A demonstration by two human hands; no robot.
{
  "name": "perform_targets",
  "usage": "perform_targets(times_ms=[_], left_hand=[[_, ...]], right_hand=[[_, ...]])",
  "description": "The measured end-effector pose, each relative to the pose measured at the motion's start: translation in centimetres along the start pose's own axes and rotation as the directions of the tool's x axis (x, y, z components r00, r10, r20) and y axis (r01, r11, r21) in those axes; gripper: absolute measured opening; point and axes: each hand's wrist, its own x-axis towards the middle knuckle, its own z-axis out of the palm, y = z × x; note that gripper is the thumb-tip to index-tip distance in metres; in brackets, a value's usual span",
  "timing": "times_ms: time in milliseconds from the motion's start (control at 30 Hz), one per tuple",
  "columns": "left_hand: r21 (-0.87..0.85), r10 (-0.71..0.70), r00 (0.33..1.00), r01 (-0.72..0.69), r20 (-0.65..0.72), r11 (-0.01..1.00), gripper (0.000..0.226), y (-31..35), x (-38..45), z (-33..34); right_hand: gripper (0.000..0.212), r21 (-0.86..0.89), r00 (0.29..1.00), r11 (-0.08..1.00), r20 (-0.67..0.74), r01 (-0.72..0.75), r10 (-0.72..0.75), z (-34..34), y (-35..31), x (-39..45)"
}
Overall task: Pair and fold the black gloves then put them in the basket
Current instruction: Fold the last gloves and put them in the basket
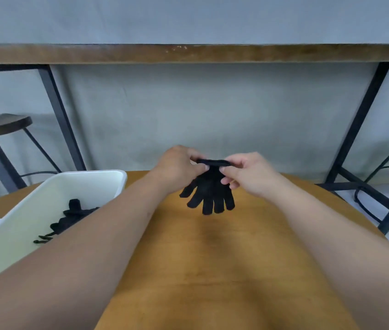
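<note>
Pinching fingers of both your hands hold the black gloves point(209, 186) by the cuff: your left hand point(179, 166) nips one end of the cuff band, your right hand point(246, 173) the other, so the gloves hang in the air above the far part of the wooden table point(212, 258), fingers pointing down. Whether you hold one glove or two laid together cannot be told from here. This looks like soft, light knit that will flop and slide layer on layer, so keep hold at the cuff edge, where the band is firmest. Just to your left stands the white basket point(88, 177), with more black gloves point(69, 217) already lying inside.
</note>
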Motion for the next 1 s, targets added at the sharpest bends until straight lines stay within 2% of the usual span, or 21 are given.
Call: perform_targets(times_ms=[67,133,233,333,400,500,633,733,833,900,1000], left_hand=[[0.015,0.039,0.997,-0.038,-0.063,0.999,0.013,-0.9,-2.1,-0.2],[0.096,0.079,0.995,-0.073,-0.056,0.993,0.016,-2.8,-4.6,0.8],[0.247,0.006,0.991,-0.039,0.131,0.968,0.021,-6.5,-8.6,4.1],[0.316,-0.114,0.933,0.001,0.341,0.949,0.027,-9.6,-12.2,7.3],[0.341,-0.124,0.917,-0.014,0.380,0.940,0.033,-11.0,-13.5,8.5],[0.387,-0.135,0.904,-0.036,0.407,0.922,0.040,-11.2,-13.4,9.2],[0.445,-0.240,0.852,0.009,0.466,0.896,0.042,-10.2,-12.2,9.2],[0.398,-0.309,0.857,0.136,0.412,0.907,0.036,-9.5,-10.7,8.6],[0.167,-0.404,0.904,0.380,0.139,0.910,0.025,-8.8,-7.8,7.3],[-0.051,-0.489,0.872,0.487,-0.023,0.872,0.022,-8.8,-5.0,6.6],[-0.113,-0.561,0.807,0.550,-0.185,0.828,0.029,-9.7,-0.7,5.4]], right_hand=[[0.023,-0.021,0.997,0.997,-0.009,0.072,-0.072,0.8,-0.4,-1.6],[0.021,-0.128,0.993,0.984,0.034,0.120,-0.116,2.4,0.5,-3.3],[0.021,-0.303,0.975,0.949,0.223,0.083,-0.014,6.2,3.6,-6.0],[0.033,-0.491,0.909,0.869,0.389,0.066,0.151,9.3,6.6,-8.4],[0.040,-0.563,0.896,0.822,0.403,0.081,0.188,10.4,7.4,-9.0],[0.044,-0.588,0.899,0.808,0.374,0.039,0.229,10.4,7.4,-9.0],[0.029,-0.586,0.879,0.809,0.404,0.036,0.254,10.8,6.6,-9.0],[0.022,-0.544,0.901,0.838,0.381,0.036,0.209,10.6,5.9,-7.5],[0.020,-0.432,0.957,0.902,0.255,-0.017,0.140,10.0,4.6,-4.4],[0.019,-0.347,0.981,0.937,0.165,-0.037,0.100,9.9,3.9,-1.8],[0.018,-0.181,0.992,0.980,0.085,-0.079,0.096,10.5,3.4,2.3]])
